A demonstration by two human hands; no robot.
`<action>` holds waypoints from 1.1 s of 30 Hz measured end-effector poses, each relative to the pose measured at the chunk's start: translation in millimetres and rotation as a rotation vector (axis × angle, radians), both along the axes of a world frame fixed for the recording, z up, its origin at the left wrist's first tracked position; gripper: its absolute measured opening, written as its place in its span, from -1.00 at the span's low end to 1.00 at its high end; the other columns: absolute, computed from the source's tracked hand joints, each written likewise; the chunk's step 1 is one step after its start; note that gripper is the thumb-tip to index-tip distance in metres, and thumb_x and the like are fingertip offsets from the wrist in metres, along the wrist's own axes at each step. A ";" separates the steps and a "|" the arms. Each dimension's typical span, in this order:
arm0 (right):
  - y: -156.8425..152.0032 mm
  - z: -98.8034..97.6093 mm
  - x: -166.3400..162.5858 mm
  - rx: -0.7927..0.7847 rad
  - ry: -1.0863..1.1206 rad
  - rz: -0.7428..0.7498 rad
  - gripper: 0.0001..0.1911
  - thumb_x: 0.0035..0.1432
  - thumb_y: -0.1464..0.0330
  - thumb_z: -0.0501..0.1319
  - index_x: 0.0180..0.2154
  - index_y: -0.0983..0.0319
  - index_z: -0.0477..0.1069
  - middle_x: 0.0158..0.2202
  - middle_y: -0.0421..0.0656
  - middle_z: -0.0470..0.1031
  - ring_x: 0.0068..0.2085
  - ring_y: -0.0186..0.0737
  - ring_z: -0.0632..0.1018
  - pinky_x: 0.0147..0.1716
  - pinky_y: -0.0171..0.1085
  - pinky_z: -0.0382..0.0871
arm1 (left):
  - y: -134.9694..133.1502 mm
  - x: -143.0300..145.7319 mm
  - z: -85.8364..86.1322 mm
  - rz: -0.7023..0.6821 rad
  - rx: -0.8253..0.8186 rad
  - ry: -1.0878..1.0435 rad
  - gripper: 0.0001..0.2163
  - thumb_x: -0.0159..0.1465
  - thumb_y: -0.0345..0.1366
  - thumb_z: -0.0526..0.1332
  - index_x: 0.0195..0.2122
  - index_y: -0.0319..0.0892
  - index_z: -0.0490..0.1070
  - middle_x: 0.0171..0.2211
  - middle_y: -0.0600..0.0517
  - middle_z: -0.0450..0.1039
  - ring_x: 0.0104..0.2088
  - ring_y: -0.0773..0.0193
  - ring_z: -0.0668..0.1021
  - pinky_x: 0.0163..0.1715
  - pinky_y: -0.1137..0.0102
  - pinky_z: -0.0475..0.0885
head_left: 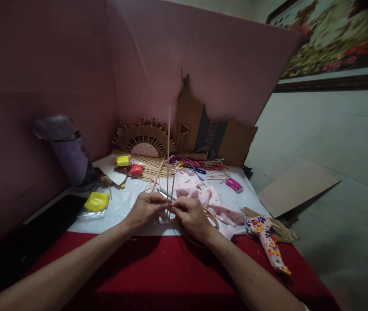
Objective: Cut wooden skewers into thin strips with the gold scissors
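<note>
Thin bamboo sticks (169, 151) stand upright between my hands, one much longer than the others. My left hand (147, 210) pinches them low down between thumb and fingers. From the other side my right hand (191, 216) closes on the same spot, its fingertips almost touching the left ones. The exact joint of the sticks is hidden by my fingers. Just behind lies pink dotted cloth (200, 188). A gold-coloured curved loop (214, 217) shows beside my right hand, and a metal blade (163, 193) peeks out behind the fingers.
Loose sticks (153, 166) lie before a cardboard fan shape (145, 133). Torn cardboard (214, 134) leans at the back. Yellow clay (96, 201) and a purple bottle (72, 157) stand left; a magenta packet (234, 185) and a flowered glue gun-shaped item (268, 242) lie right.
</note>
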State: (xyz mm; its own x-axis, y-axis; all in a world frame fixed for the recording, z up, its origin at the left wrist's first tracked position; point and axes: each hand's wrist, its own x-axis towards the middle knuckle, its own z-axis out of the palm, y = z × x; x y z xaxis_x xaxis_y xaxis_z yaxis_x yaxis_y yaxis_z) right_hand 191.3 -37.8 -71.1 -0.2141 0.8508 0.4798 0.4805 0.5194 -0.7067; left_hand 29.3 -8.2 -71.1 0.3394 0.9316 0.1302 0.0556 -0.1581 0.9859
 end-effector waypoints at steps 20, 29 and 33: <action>1.5 -2.8 -7.1 -0.279 0.258 0.051 -0.80 -0.02 0.49 0.13 -0.50 0.23 0.53 -0.58 -0.22 0.48 -0.59 -0.35 0.44 -0.60 -0.39 0.30 | -2.0 3.7 -0.1 -0.022 -0.138 -0.048 -0.80 -0.07 -0.20 0.35 -0.51 -0.25 0.56 -0.65 0.04 0.44 -0.64 0.46 0.37 -0.64 0.55 0.24; 7.3 -6.0 -5.4 -0.128 0.120 -0.026 -0.90 -0.09 0.49 0.24 -0.59 0.27 0.43 -0.56 -0.24 0.37 -0.51 -0.39 0.37 -0.53 -0.42 0.22 | -1.4 2.5 -3.8 0.049 0.082 -0.006 -0.86 -0.09 -0.25 0.36 -0.57 -0.23 0.53 -0.57 0.08 0.34 -0.60 0.42 0.39 -0.63 0.51 0.30; 5.8 -3.4 -6.0 -0.103 0.090 0.012 -0.85 -0.08 0.56 0.19 -0.59 0.26 0.43 -0.54 -0.24 0.39 -0.46 -0.37 0.40 -0.45 -0.40 0.25 | -2.2 1.7 5.3 0.050 0.155 0.017 -0.86 -0.02 -0.25 0.33 -0.50 -0.22 0.55 -0.50 0.01 0.45 -0.46 0.34 0.46 -0.44 0.46 0.36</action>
State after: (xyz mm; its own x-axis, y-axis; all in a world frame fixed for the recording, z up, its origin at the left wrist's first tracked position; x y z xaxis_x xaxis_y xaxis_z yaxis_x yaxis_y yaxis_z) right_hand 185.3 -32.0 -74.5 -0.1847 0.8941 0.4080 0.4064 0.4474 -0.7966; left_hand 31.0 -10.3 -65.8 0.2964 0.9165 0.2687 0.0836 -0.3052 0.9486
